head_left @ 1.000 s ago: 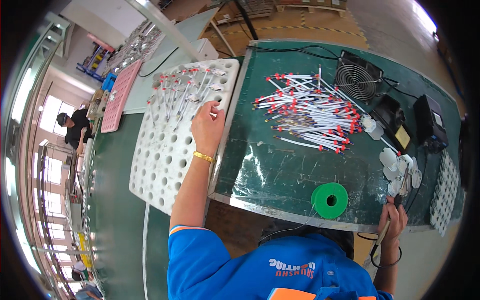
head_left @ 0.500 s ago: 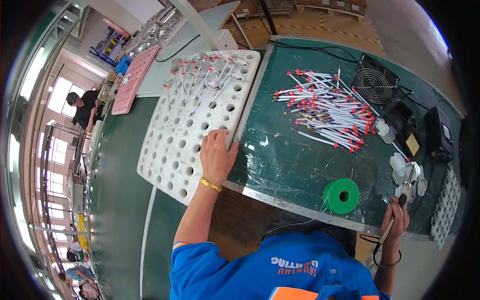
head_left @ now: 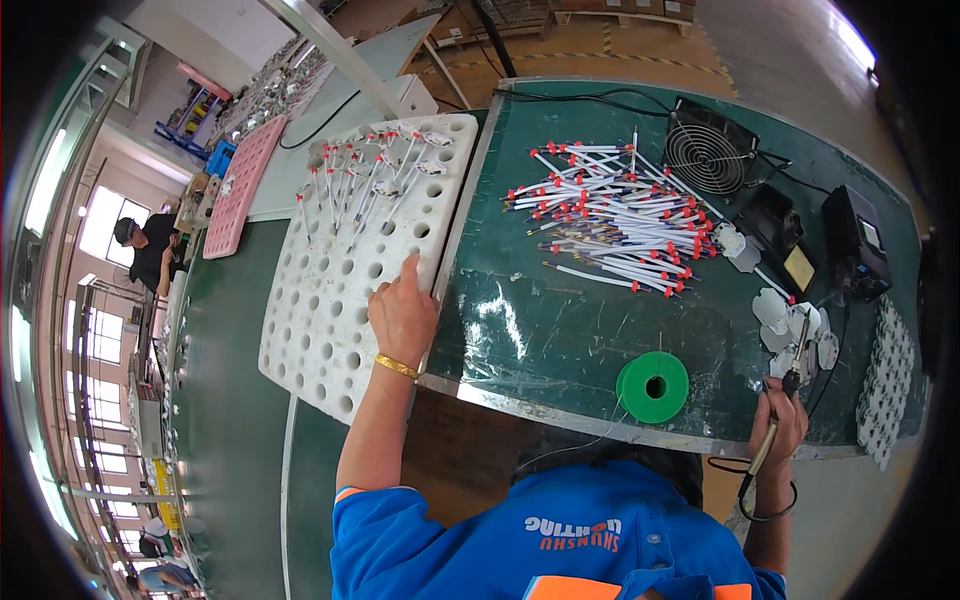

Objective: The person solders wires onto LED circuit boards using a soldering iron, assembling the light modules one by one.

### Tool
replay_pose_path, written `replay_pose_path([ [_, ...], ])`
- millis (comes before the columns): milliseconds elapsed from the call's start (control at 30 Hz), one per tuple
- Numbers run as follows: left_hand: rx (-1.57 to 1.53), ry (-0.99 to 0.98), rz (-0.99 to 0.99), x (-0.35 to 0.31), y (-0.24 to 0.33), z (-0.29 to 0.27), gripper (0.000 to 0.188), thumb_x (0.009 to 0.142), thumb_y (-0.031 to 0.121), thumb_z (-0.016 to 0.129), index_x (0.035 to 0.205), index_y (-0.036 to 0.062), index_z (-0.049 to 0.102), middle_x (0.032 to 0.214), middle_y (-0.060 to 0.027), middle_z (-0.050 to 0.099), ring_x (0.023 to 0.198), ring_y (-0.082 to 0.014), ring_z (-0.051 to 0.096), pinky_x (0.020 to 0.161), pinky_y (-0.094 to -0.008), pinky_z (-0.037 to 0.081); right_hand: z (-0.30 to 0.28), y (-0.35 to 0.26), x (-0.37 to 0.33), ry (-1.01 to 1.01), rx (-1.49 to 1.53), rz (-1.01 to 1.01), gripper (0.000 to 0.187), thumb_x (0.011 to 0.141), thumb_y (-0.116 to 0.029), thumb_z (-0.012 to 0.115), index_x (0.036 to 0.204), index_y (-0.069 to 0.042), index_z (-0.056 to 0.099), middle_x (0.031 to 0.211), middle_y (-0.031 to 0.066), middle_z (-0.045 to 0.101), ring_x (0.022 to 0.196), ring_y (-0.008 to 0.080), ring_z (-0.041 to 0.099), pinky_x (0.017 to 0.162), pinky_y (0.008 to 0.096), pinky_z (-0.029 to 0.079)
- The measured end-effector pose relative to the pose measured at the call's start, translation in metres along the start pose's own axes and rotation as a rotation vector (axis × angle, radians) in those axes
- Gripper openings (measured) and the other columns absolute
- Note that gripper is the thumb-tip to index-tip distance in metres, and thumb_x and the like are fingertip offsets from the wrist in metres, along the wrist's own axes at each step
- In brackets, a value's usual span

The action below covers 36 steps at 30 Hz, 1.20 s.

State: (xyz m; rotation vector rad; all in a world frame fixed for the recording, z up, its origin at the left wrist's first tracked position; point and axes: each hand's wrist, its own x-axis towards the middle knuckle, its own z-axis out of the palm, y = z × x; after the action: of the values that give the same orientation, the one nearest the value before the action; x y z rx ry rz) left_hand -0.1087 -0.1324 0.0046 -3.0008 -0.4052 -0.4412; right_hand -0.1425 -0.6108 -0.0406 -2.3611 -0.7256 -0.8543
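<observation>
My left hand [head_left: 403,318] rests over the right part of a white tray [head_left: 312,330] full of round holes. Its index finger points up toward the far side, and no object shows in it. At the tray's far end stand several white wires with red connectors, some joined to small round discs [head_left: 385,187]. My right hand [head_left: 780,420] is closed around a soldering iron [head_left: 762,450], whose tip points up at a cluster of white round pieces [head_left: 775,310] on the green bench.
A heap of white wires with red connectors [head_left: 620,220] lies mid-bench. Nearer me stands a green solder spool [head_left: 652,387]. A black fan [head_left: 708,157], a soldering stand with a yellow sponge [head_left: 798,270] and a black control box [head_left: 857,245] occupy the right. Another person [head_left: 155,250] works far left.
The whole view has shifted slightly. My left hand's index finger has stretched out over the tray. My right hand keeps its hold on the soldering iron near the white pieces.
</observation>
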Motion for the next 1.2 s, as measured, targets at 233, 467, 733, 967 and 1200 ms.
replay_pose_path([
  [233, -0.102, 0.076, -0.004, 0.002, -0.008, -0.012, 0.043, 0.069, 0.004, 0.065, 0.111, 0.0084, 0.055, 0.071, -0.015, 0.063, 0.072, -0.0321, 0.06, 0.069, -0.0432, 0.045, 0.001, 0.0, 0.002, 0.009, 0.008, -0.004, 0.027, 0.077, 0.011, 0.058, 0.1, 0.001, 0.049, 0.085, 0.0207, 0.062, 0.067, 0.0323, 0.061, 0.059, 0.0376, 0.05],
  [467, -0.128, 0.066, 0.02, -0.009, 0.014, -0.009, 0.044, 0.07, 0.004, 0.066, 0.112, 0.009, 0.055, 0.072, -0.0134, 0.063, 0.071, -0.0306, 0.059, 0.067, -0.0421, 0.045, -0.001, -0.002, -0.001, 0.0, -0.04, 0.004, 0.026, 0.078, 0.01, 0.058, 0.1, 0.001, 0.049, 0.086, 0.02, 0.063, 0.068, 0.0324, 0.062, 0.06, 0.0377, 0.05],
  [733, -0.128, 0.033, 0.039, -0.018, 0.017, -0.003, 0.046, 0.071, 0.006, 0.067, 0.115, 0.0113, 0.053, 0.083, -0.0093, 0.065, 0.079, -0.0288, 0.059, 0.073, -0.0418, 0.043, -0.002, -0.003, 0.0, -0.015, -0.014, 0.004, 0.026, 0.077, 0.009, 0.059, 0.099, 0.0, 0.049, 0.086, 0.0202, 0.063, 0.07, 0.0326, 0.063, 0.061, 0.0377, 0.05],
  [967, 0.026, 0.151, 0.092, -0.029, 0.039, -0.022, 0.048, 0.072, 0.01, 0.069, 0.118, 0.0118, 0.053, 0.087, -0.0049, 0.064, 0.083, -0.0262, 0.058, 0.076, -0.0432, 0.041, -0.003, -0.001, -0.001, -0.014, 0.0, 0.013, 0.027, 0.077, 0.011, 0.059, 0.099, 0.0, 0.049, 0.087, 0.0199, 0.063, 0.071, 0.033, 0.063, 0.061, 0.0384, 0.05],
  [1200, -0.93, -0.062, 0.197, -0.025, 0.14, -0.026, 0.026, 0.079, 0.01, 0.066, 0.104, 0.0057, 0.063, 0.091, -0.0054, 0.066, 0.074, -0.0134, 0.058, 0.069, -0.0266, 0.046, 0.01, -0.004, 0.031, 0.047, -0.118, -0.005, 0.023, 0.071, 0.011, 0.064, 0.089, 0.0, 0.055, 0.084, 0.0182, 0.066, 0.063, 0.0306, 0.061, 0.056, 0.0368, 0.049],
])
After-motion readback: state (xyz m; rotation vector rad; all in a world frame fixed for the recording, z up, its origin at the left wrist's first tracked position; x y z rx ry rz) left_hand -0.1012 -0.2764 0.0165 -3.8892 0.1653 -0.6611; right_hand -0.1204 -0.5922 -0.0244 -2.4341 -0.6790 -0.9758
